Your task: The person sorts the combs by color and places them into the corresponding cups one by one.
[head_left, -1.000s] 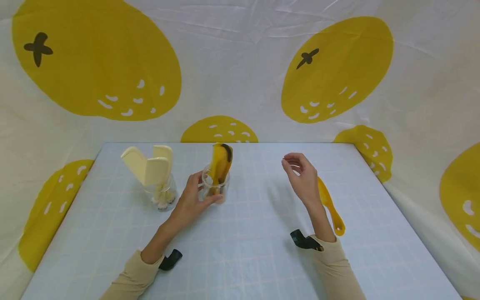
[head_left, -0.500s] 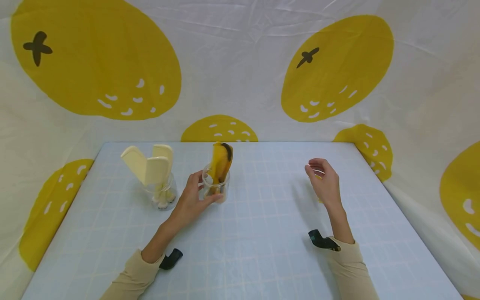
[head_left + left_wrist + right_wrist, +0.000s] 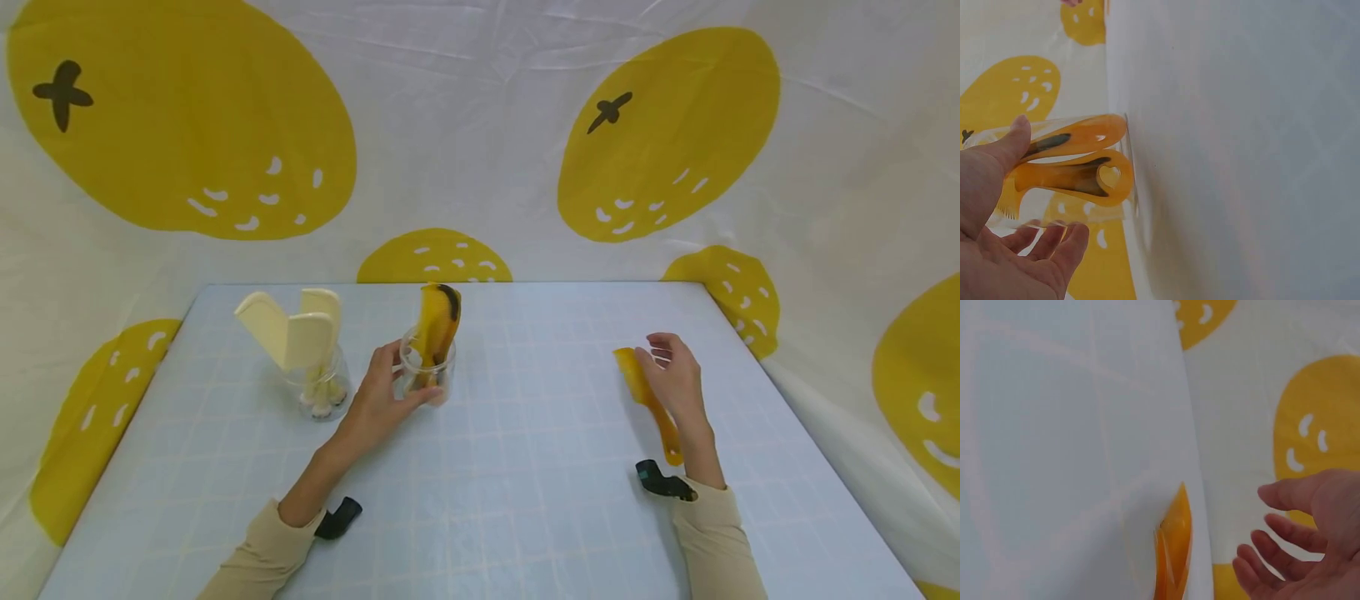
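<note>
In the head view my left hand grips a glass jar, thumb on the near side. Yellow-and-black combs stand head up in it. The left wrist view shows their handles through the clear wall, one with a heart-shaped hole. My right hand hovers over an orange comb lying on the table at the right, covering part of it in the head view. In the right wrist view the fingers are loosely bent and apart from the comb handle, holding nothing.
Left of my left hand stands a second glass jar holding several cream-coloured combs. The table has a pale blue checked cover. Behind it and at the sides hangs a white cloth with yellow fruit prints.
My right hand has moved right and toward me, from left of the orange comb to over its right side, uncovering the comb's head. My left hand stays on the jar.
</note>
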`<action>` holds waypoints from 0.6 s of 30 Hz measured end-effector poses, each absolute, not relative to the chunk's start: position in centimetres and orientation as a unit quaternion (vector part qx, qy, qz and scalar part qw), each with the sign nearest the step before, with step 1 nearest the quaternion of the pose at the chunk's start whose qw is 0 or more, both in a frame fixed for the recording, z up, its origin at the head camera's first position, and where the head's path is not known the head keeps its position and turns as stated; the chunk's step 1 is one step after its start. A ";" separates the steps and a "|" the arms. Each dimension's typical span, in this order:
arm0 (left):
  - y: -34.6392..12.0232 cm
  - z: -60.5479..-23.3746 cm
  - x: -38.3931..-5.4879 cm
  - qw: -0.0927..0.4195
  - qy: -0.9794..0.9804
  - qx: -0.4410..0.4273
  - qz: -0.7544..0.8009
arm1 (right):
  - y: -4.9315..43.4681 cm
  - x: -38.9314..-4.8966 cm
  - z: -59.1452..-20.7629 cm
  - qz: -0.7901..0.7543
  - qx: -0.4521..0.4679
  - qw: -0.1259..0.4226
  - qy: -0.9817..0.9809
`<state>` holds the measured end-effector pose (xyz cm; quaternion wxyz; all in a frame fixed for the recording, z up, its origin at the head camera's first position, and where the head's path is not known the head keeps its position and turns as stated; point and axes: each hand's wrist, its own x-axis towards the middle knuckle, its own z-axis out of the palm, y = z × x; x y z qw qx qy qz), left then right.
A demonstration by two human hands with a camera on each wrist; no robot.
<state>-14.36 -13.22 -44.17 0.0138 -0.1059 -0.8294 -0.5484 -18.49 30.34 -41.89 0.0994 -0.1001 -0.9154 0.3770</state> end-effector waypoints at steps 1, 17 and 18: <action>-13.2 -44.2 -14.4 0.014 -0.829 -0.107 -0.549 | 30.6 -18.5 -42.0 0.373 -0.102 0.095 -0.917; -13.3 -44.2 -14.3 0.013 -0.836 -0.110 -0.538 | 32.3 -18.6 -43.1 0.356 -0.132 -0.016 -0.925; -13.3 -44.2 -14.3 0.013 -0.835 -0.110 -0.539 | 32.3 -18.6 -43.2 0.356 -0.132 -0.023 -0.925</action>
